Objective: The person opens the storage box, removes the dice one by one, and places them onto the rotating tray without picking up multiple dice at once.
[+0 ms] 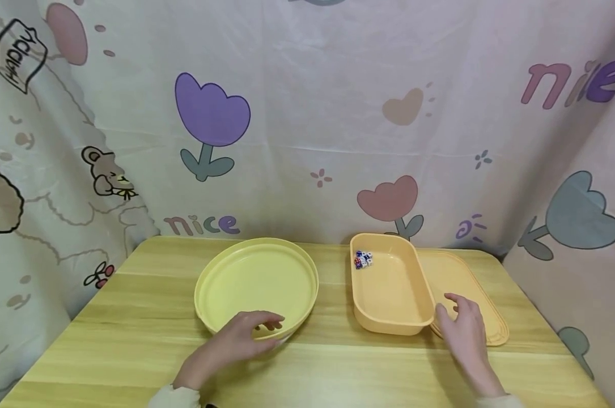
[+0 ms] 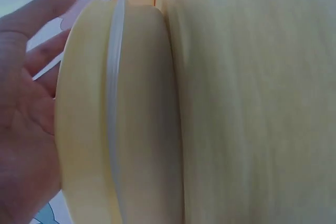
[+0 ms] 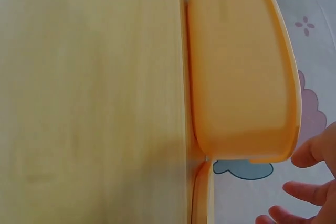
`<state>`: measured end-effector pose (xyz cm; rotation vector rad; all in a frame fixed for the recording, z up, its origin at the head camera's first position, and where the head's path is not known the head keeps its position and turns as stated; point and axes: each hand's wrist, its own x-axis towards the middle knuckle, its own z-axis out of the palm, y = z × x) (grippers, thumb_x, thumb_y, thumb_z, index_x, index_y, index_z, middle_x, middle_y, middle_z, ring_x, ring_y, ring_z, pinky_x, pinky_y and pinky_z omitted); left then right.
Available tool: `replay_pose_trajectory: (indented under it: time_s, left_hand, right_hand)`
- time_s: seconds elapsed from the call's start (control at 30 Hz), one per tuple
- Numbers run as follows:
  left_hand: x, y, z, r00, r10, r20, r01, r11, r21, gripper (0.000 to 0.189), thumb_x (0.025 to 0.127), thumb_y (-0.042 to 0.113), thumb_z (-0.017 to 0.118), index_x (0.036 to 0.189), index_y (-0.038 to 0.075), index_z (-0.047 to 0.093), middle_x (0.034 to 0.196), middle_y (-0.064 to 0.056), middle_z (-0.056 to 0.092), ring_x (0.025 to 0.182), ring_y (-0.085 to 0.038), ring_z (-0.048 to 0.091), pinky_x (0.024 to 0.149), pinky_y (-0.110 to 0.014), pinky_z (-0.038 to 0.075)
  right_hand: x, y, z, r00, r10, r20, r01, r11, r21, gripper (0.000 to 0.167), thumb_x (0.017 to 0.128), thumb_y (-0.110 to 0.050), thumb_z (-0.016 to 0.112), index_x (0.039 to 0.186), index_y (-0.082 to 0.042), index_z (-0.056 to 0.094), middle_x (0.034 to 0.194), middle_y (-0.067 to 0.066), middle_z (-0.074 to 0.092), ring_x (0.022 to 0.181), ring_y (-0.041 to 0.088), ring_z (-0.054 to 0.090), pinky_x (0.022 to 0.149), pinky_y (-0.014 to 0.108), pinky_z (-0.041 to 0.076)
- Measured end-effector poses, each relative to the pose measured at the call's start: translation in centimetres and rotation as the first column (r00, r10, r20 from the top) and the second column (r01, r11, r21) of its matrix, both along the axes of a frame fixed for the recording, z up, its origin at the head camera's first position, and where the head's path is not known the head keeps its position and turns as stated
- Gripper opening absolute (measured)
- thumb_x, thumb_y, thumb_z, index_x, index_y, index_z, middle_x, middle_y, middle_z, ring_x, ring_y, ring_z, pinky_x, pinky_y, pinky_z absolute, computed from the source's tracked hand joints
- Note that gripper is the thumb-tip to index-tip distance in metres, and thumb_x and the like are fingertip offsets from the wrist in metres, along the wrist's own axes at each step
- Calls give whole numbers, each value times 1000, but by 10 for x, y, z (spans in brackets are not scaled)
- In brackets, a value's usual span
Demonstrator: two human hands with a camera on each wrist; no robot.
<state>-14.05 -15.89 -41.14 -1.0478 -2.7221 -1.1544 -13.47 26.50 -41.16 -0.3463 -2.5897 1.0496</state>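
Round yellow tray [image 1: 258, 277] below the left hand [image 1: 246, 337], orange box [image 1: 391, 289] beside the right hand [image 1: 462, 328]

The tray sits on the wooden table [image 1: 333, 374] at the lower centre of the frame. The left hand hangs over its near rim, fingers loosely bent, thumb apart, gripping nothing; the left wrist view shows the palm beside the tray's wall, around which a pale band runs. The box stands right of centre, with a small cluster of dice [image 1: 363, 259] at its upper left end. The right hand, loose and holding nothing, is just beside the box's lower right corner, above a flat orange lid [image 1: 452, 269]. Its thumb comes close to the box's rim; from these angles, contact is hard to judge. A printed curtain [image 1: 297, 85] fills the upper frame.
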Motion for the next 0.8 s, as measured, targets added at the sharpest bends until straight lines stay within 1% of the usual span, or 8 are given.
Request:
replay_pose_trajectory:
  time_s: [0.1, 0.17, 0.27, 0.37, 0.47, 0.57, 0.7, 0.8]
  left_hand:
    - [-3, -2, 0, 998, -32, 49, 31, 999, 16, 27, 88, 20, 72, 110, 6, 69, 96, 4, 68, 85, -7, 60, 73, -29, 51]
    - [-5, -3, -1, 997, -56, 46, 54, 998, 33, 20, 87, 15, 72, 105, 6, 71, 91, 5, 68, 79, -4, 58, 67, -26, 50]
    - [-6, -4, -3, 995, -87, 43, 84, 995, 58, 14, 86, 9, 72, 100, 6, 71, 87, 6, 67, 75, -1, 55, 62, -23, 49]
    - [-7, -6, -4, 993, -107, 43, 103, 992, 74, 14, 86, 7, 71, 99, 4, 72, 90, 4, 68, 77, -1, 56, 63, -23, 50]
    - [-9, -7, -3, 989, -127, 79, 119, 988, 98, 15, 87, 7, 70, 101, 1, 72, 93, 0, 69, 78, -2, 57, 65, -24, 52]
    - [-10, -8, -2, 982, -145, 117, 132, 984, 117, 17, 88, 9, 70, 102, 0, 73, 95, -1, 69, 79, -3, 59, 66, -25, 52]
    - [-10, -9, -2, 976, -152, 153, 135, 984, 118, 20, 88, 10, 70, 105, 2, 73, 95, 4, 69, 82, -3, 58, 68, -26, 53]
    - [-9, -12, -3, 969, -162, 186, 140, 982, 124, 20, 87, 10, 70, 107, 4, 73, 96, 6, 68, 83, -4, 58, 70, -26, 52]
  right_hand:
    - [-1, 1, 2, 1000, 4, -20, -4, 1000, 1, 44, 98, -23, 49, 129, 8, 51, 131, 32, 39, 113, 42, 43, 86, 55, 35]
    - [-1, 1, 2, 1000, 13, -18, -13, 1000, -4, 45, 99, -25, 48, 130, 7, 50, 132, 31, 39, 114, 42, 43, 86, 55, 35]
    - [1, 0, 1, 999, 31, -13, -31, 999, -16, 45, 100, -26, 47, 130, 8, 50, 133, 32, 38, 115, 43, 42, 87, 56, 34]
    - [1, -3, -1, 999, 41, -25, -41, 999, -18, 44, 100, -25, 47, 129, 8, 51, 132, 32, 39, 115, 43, 42, 88, 57, 34]
    - [0, -4, -3, 998, 50, -50, -51, 999, -12, 43, 100, -24, 47, 128, 8, 52, 130, 31, 41, 114, 43, 43, 88, 56, 35]
    - [0, -5, -1, 995, 78, -59, -78, 997, -7, 43, 100, -24, 48, 128, 9, 52, 129, 31, 41, 114, 43, 43, 88, 57, 37]
    - [3, -7, 8, 991, 128, -37, -129, 992, -13, 42, 100, -22, 50, 130, 8, 50, 129, 32, 41, 114, 44, 44, 89, 57, 39]
    - [6, -10, 18, 987, 153, -45, -154, 988, -19, 41, 99, -19, 53, 130, 8, 51, 127, 32, 45, 113, 44, 48, 90, 56, 42]
